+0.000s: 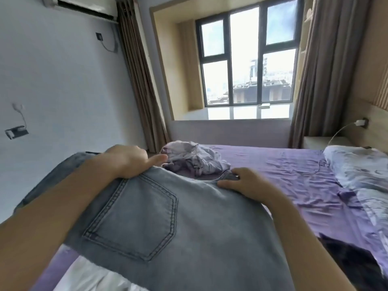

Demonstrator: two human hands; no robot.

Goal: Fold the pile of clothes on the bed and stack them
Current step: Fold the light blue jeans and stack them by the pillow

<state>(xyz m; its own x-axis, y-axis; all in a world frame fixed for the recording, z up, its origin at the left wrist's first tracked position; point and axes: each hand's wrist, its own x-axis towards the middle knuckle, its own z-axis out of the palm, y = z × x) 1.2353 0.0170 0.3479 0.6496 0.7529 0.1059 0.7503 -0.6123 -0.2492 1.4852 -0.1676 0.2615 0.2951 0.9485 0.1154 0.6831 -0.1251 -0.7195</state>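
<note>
— Denim: where are the jeans (pixel 168 217)?
— Spread over the bed (pixel 283 164), pocket up. The left hand (pixel 130 160) has its grip curled on the waistband edge; the right hand (pixel 243 181) pinches the other corner.

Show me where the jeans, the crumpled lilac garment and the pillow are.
jeans (pixel 168 217): head view, on the denim beside the back pocket.
crumpled lilac garment (pixel 195 157): head view, middle of the bunched cloth.
pillow (pixel 357 164): head view, its patterned top.
</note>
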